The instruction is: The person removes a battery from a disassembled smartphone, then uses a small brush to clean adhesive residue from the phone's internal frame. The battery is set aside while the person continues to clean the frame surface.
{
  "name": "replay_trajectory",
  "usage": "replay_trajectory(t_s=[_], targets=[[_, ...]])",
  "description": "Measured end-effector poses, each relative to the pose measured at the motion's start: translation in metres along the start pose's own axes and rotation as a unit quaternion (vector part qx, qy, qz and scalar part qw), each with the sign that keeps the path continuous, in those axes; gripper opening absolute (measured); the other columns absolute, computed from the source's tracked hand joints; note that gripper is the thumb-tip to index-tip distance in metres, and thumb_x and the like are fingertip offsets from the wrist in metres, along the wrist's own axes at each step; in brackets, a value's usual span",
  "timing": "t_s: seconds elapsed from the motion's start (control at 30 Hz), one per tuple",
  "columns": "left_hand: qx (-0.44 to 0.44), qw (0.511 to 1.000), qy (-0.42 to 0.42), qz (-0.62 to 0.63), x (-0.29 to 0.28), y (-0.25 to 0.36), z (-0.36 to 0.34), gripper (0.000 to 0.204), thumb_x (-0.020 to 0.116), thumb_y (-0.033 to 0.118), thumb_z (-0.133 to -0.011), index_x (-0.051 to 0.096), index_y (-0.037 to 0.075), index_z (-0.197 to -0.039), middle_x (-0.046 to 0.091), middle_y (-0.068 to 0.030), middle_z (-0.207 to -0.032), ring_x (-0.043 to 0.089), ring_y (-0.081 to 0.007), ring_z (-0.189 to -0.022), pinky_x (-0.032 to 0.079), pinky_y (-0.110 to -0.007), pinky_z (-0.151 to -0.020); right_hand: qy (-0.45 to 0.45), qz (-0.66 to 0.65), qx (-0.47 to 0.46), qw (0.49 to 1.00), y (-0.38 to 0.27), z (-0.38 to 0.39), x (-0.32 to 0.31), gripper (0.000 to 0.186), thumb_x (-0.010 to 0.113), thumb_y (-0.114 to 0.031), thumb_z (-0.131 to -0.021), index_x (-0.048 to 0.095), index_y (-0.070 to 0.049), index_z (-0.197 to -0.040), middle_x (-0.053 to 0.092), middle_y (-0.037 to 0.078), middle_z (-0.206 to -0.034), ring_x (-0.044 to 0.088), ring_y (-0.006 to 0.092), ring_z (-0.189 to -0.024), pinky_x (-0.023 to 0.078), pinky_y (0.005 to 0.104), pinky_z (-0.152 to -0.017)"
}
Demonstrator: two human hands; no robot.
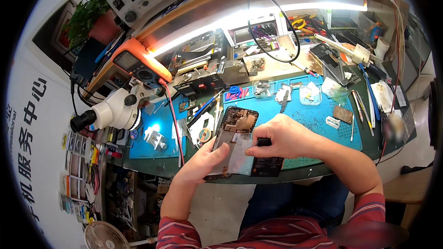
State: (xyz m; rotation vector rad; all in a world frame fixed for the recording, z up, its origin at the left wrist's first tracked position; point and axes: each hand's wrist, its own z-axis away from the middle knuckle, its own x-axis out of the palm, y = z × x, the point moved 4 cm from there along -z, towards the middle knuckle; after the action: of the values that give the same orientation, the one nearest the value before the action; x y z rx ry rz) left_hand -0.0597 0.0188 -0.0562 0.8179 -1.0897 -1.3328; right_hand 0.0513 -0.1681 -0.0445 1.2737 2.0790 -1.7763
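My left hand [207, 159] is closed round the left edge of an opened smartphone [238, 121], its thumb lying over the frame. Copper-coloured inner parts and a camera area show at the phone's top end. Over the phone's lower half lies a whitish translucent film [240, 157]. My right hand [287, 136] is closed, thumb against curled fingers, at the top of a flat black phone battery [267, 167]. The battery stands at the phone's right side, beside the film; whether the two are joined I cannot tell. My right fingertips are partly hidden.
A blue work mat [300, 127] covers the bench. Small clear boxes [310, 93], tweezers [370, 94] and a metal plate [342, 114] lie beyond my hands. At the left stand a microscope [113, 110] and an orange multimeter [140, 67]. A black cable loop [299, 41] hangs overhead.
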Motion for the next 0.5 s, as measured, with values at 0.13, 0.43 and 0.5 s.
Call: replay_trajectory(t_s=[0.13, 0.43, 0.5], targets=[[0.04, 0.997, 0.061, 0.024, -0.007, -0.003, 0.001, 0.068, 0.065, 0.048, -0.099, 0.046, 0.002, -0.146, 0.06, -0.0102, -0.134, 0.061, -0.0192, -0.118, 0.052, -0.036, -0.097, 0.038, -0.035, 0.03, 0.998, 0.005, 0.0, 0.009, 0.032, 0.078, -0.034, -0.088, 0.071, -0.004, -0.08, 0.062, 0.014, -0.063, 0.061, 0.0263, -0.055, 0.048, 0.0365, -0.055], [0.204, 0.973, 0.079, 0.068, -0.003, -0.004, -0.005, 0.061, 0.068, 0.044, -0.098, 0.054, -0.001, -0.137, 0.068, -0.0137, -0.121, 0.066, -0.0212, -0.11, 0.054, -0.036, -0.094, 0.113, -0.217, 0.136, 0.96, 0.006, 0.009, 0.036, 0.034, 0.076, -0.034, -0.091, 0.074, -0.001, -0.087, 0.067, 0.008, -0.068, 0.06, 0.0112, -0.062, 0.048, 0.0316, -0.058], [0.223, 0.968, 0.095, 0.071, -0.004, -0.01, -0.005, 0.06, 0.068, 0.044, -0.098, 0.055, -0.001, -0.136, 0.068, -0.0138, -0.12, 0.067, -0.0211, -0.109, 0.054, -0.036, -0.093, 0.125, -0.22, 0.132, 0.958, 0.006, 0.009, 0.041, 0.032, 0.076, -0.033, -0.091, 0.075, -0.001, -0.088, 0.068, 0.008, -0.067, 0.059, 0.0097, -0.061, 0.048, 0.031, -0.057]])
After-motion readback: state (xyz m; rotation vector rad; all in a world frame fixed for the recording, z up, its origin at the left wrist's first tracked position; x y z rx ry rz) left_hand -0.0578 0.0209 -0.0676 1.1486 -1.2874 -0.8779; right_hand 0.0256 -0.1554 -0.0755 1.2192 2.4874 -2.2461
